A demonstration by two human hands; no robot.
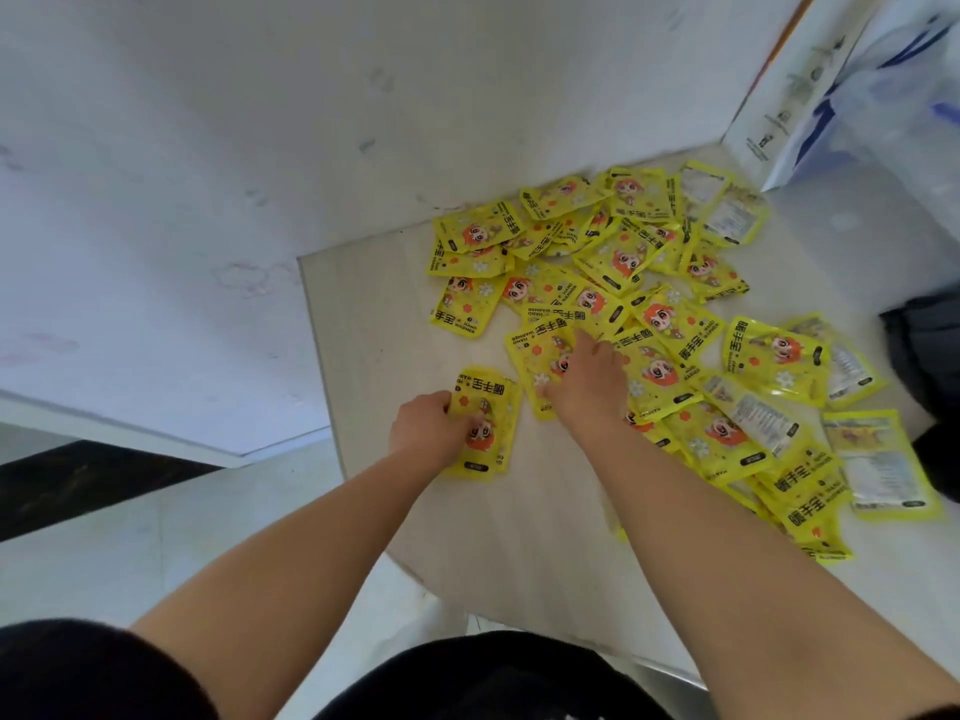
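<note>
**Yellow hand-warmer sachets: one stack, one heap, on worktop**

Item 1: small stack of glossy yellow foil hand-warmer sachets [485,392], printed with a red-haired cartoon figure. It lies on the pale rectangular worktop [374,314], just left of the main heap. I see the left hand [428,426] gripping the stack's left edge, fingers curled round it.

Item 2: loose heap of matching yellow sachets [649,314], overlapping, some turned to show pale printed backs. The right hand [587,381] lies palm-down on a single sachet [535,356] at the heap's near-left edge. Its fingers are bent, but I cannot tell whether they pinch the sachet.

Item 3: white printed plastic bag [810,96], far right corner.

Item 4: dark bundle [924,345], right edge.
</note>
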